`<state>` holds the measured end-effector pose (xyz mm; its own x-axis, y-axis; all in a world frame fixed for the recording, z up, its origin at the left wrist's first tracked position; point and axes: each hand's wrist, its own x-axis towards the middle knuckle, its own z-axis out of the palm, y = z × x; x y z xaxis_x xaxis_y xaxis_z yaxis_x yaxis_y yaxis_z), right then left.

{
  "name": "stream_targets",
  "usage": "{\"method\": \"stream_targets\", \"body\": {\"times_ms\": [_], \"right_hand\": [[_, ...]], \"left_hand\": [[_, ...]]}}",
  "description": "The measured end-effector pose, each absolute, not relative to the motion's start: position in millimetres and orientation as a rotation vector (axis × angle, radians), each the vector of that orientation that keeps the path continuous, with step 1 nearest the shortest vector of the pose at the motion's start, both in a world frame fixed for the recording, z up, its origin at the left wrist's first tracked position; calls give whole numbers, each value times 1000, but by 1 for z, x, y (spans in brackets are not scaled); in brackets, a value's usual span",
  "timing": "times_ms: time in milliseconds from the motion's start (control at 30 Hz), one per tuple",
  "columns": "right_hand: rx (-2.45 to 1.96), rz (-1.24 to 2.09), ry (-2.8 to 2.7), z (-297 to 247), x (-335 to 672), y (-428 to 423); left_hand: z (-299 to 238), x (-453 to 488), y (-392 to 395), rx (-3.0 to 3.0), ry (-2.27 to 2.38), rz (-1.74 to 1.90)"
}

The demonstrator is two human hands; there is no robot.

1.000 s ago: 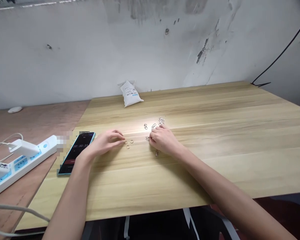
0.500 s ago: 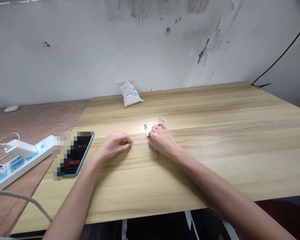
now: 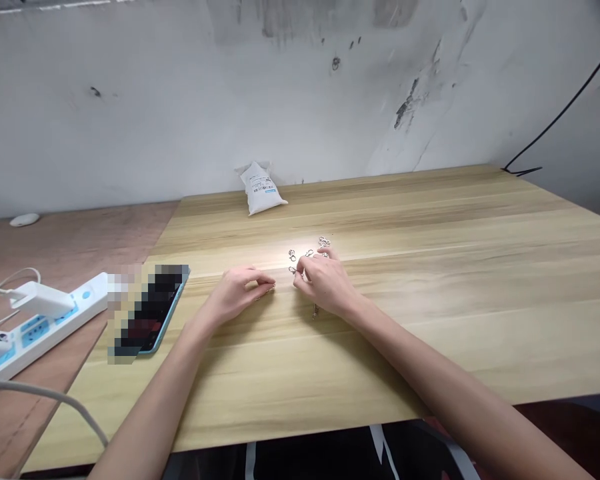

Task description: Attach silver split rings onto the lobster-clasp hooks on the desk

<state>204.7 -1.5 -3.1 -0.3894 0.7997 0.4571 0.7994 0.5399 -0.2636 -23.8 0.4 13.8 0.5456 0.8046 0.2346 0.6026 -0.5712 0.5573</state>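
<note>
My left hand (image 3: 240, 291) is closed in a pinch at the middle of the table. A small metal ring (image 3: 274, 286) pokes out a little from its fingertips. Facing it, my right hand (image 3: 325, 280) has thumb and forefinger closed around a small metal swivel clasp (image 3: 291, 269), whose hook end shows to the left of the fingers. Another clasp (image 3: 292, 255) lies just behind. More metal clasps (image 3: 324, 241) are heaped beyond the right knuckles, partly covered by the fingers. One further metal piece (image 3: 315, 311) sits under the right hand's near side.
A white plastic packet (image 3: 263, 190) with a label rests near the wall. On the left are a phone (image 3: 155, 313), partly blurred out, and a white power strip (image 3: 50, 333) with plugs. A grey cable (image 3: 55, 395) crosses the near left corner.
My left hand has moved slightly right, toward the right hand, with the ring less visible now. My right fingers have shifted a little, and the clasp's hook end sits slightly further left.
</note>
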Motion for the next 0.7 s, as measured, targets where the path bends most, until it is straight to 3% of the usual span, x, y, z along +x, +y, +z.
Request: {"method": "stream_targets", "body": {"times_ms": [333, 700], "right_hand": [[-990, 339, -2157, -2, 201, -8], [-899, 316, -2167, -1, 201, -8]], "left_hand": [[9, -9, -6, 2486, 1055, 694], [10, -2, -10, 2670, 949, 797]]}}
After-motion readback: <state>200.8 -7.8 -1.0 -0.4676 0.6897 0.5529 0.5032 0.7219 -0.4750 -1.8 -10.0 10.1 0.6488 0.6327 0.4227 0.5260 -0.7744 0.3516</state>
